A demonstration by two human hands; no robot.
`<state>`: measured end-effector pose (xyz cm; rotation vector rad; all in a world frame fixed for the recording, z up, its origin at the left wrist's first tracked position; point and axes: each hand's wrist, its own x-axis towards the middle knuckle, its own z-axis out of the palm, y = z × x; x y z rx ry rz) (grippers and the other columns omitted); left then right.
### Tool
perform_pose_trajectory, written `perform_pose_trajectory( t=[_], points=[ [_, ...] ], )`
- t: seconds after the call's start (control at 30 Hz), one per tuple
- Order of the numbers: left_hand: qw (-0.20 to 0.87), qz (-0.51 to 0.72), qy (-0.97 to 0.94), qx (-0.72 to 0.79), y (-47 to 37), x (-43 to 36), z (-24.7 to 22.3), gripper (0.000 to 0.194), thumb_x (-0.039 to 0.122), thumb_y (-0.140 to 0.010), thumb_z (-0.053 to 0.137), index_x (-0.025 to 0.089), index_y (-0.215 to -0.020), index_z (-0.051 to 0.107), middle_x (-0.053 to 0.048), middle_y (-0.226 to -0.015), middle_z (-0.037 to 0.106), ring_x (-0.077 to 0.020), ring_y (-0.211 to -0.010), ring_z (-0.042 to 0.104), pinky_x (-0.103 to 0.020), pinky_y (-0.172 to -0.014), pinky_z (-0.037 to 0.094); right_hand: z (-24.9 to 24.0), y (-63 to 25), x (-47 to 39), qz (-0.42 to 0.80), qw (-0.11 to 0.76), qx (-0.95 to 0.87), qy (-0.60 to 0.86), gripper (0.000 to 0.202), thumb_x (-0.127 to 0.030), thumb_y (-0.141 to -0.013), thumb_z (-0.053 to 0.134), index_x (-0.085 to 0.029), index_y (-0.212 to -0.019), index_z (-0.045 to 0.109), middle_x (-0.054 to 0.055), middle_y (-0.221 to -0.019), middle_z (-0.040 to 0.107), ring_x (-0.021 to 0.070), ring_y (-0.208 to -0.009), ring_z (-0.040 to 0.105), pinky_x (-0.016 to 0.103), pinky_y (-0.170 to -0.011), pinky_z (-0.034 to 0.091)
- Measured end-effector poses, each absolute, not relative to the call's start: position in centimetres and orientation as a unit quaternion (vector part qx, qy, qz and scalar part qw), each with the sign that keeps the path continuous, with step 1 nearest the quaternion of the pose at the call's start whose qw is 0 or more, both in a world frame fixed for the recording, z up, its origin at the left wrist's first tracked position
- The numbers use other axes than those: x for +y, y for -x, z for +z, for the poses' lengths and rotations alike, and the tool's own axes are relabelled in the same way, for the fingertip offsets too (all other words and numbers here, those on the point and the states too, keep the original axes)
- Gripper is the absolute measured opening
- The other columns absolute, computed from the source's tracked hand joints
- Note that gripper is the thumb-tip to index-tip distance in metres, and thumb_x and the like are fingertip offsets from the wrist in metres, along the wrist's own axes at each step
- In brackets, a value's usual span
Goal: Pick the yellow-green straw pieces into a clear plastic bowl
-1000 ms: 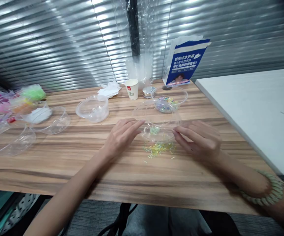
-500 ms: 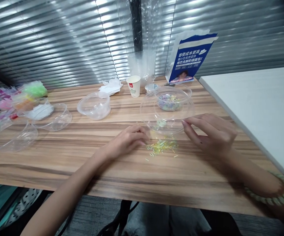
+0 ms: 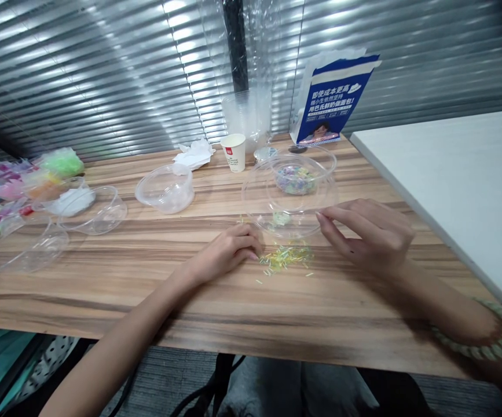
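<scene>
A small pile of yellow and pale green tube-shaped pieces (image 3: pixel 286 258) lies loose on the table. My left hand (image 3: pixel 235 248) rests at its left edge with fingers curled and pressed together; what they hold, if anything, is hidden. With thumb and index finger, my right hand (image 3: pixel 370 234) pinches the right rim of a clear plastic bowl (image 3: pixel 253 209) just behind the pile. Some pale green bits (image 3: pixel 281 219) show through this bowl's near side. Purple, green and yellow pieces (image 3: pixel 295 179) show at the back, apparently in another clear bowl behind it.
Further clear bowls (image 3: pixel 164 188) stand to the left, near bags of colourful material (image 3: pixel 62 162). At the back are crumpled tissue (image 3: pixel 194 154), a paper cup (image 3: pixel 234 153), stacked clear cups (image 3: pixel 248 119) and a blue-and-white bag (image 3: pixel 331 101). A white board (image 3: pixel 454 174) borders the right.
The view has shifted slightly. My left fingertips stay beside the pile, and my right hand stays at the bowl's rim. Small yellow bits now show left of the bowl, above my left hand.
</scene>
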<state>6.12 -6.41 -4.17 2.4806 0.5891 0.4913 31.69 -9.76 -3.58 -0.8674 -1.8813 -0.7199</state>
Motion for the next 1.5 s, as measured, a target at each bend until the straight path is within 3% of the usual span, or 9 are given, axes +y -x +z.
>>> perform_pose_trajectory(
  t=[0.43, 0.77, 1.0, 1.17, 1.23, 1.37, 1.43, 1.5],
  points=[
    [0.205, 0.202, -0.928, 0.236, -6.0, -6.6, -4.0, 0.013, 0.014, -0.09, 0.046, 0.014, -0.082, 0.056, -0.004, -0.081, 0.062, -0.0125, -0.077, 0.057, -0.023, -0.071, 0.045, -4.0, -31.8, -9.8, -0.277, 0.445, -0.771, 0.361, 0.009, -0.01, -0.077, 0.063, -0.018, -0.079, 0.058, 0.0, -0.062, 0.065, 0.0132, -0.055, 0.059, 0.026, -0.054, 0.045],
    [0.078, 0.402, -0.866, 0.286, -6.7, -7.3, -3.2, 0.009, 0.008, -0.084, 0.056, 0.014, -0.08, 0.061, -0.002, -0.076, 0.067, -0.0098, -0.071, 0.062, -0.02, -0.065, 0.048, -4.3, -31.4, -10.1, -0.256, 0.447, -0.784, 0.347, 0.011, -0.01, -0.078, 0.062, -0.019, -0.083, 0.058, 0.0, -0.066, 0.066, 0.0125, -0.059, 0.06, 0.025, -0.056, 0.045],
    [0.007, 0.44, -0.863, 0.25, -7.3, -7.2, -4.0, 0.01, 0.005, -0.083, 0.056, 0.014, -0.082, 0.061, -0.003, -0.079, 0.068, -0.0094, -0.073, 0.063, -0.019, -0.068, 0.049, -4.0, -30.8, -10.8, -0.243, 0.439, -0.807, 0.313, 0.015, -0.008, -0.075, 0.065, -0.017, -0.083, 0.057, 0.0, -0.064, 0.064, 0.0128, -0.061, 0.06, 0.025, -0.058, 0.045],
    [-0.026, 0.428, -0.873, 0.234, -7.4, -6.6, -5.4, 0.002, 0.014, -0.083, 0.06, 0.014, -0.081, 0.06, -0.002, -0.071, 0.063, -0.0096, -0.065, 0.059, -0.019, -0.061, 0.048, -4.1, -30.7, -11.0, -0.238, 0.449, -0.808, 0.298, 0.014, -0.008, -0.076, 0.066, -0.016, -0.084, 0.058, 0.002, -0.066, 0.065, 0.0133, -0.061, 0.06, 0.025, -0.058, 0.045],
    [-0.017, 0.403, -0.887, 0.223, -7.3, -6.4, -5.6, 0.006, 0.012, -0.086, 0.055, 0.013, -0.086, 0.061, -0.004, -0.077, 0.064, -0.0107, -0.073, 0.06, -0.021, -0.066, 0.05, -4.3, -30.8, -10.9, -0.244, 0.45, -0.807, 0.294, 0.015, -0.008, -0.074, 0.067, -0.016, -0.084, 0.059, 0.001, -0.065, 0.065, 0.0138, -0.062, 0.06, 0.025, -0.058, 0.045],
    [-0.002, 0.326, -0.929, 0.177, -6.8, -6.4, -4.7, 0.022, 0.009, -0.089, 0.047, 0.013, -0.108, 0.058, -0.014, -0.116, 0.059, -0.0189, -0.11, 0.053, -0.034, -0.089, 0.048, -4.5, -30.9, -10.6, -0.255, 0.459, -0.794, 0.307, 0.015, -0.009, -0.074, 0.067, -0.017, -0.083, 0.059, 0.001, -0.064, 0.065, 0.0132, -0.059, 0.059, 0.025, -0.056, 0.044],
    [-0.001, 0.325, -0.931, 0.167, -6.3, -6.6, -4.1, 0.025, 0.009, -0.089, 0.048, 0.016, -0.11, 0.057, -0.012, -0.117, 0.058, -0.0192, -0.111, 0.051, -0.036, -0.09, 0.047, -4.4, -31.0, -10.5, -0.259, 0.461, -0.783, 0.327, 0.013, -0.01, -0.075, 0.066, -0.018, -0.083, 0.059, 0.0, -0.064, 0.065, 0.013, -0.058, 0.06, 0.025, -0.056, 0.044],
    [0.023, 0.337, -0.924, 0.18, -5.8, -6.7, -3.6, 0.02, 0.01, -0.088, 0.049, 0.017, -0.104, 0.059, -0.009, -0.106, 0.062, -0.0164, -0.1, 0.056, -0.032, -0.083, 0.049, -4.3, -31.2, -10.3, -0.263, 0.462, -0.772, 0.348, 0.012, -0.01, -0.076, 0.065, -0.018, -0.083, 0.059, 0.0, -0.063, 0.065, 0.0129, -0.058, 0.06, 0.025, -0.055, 0.044]
  ],
)
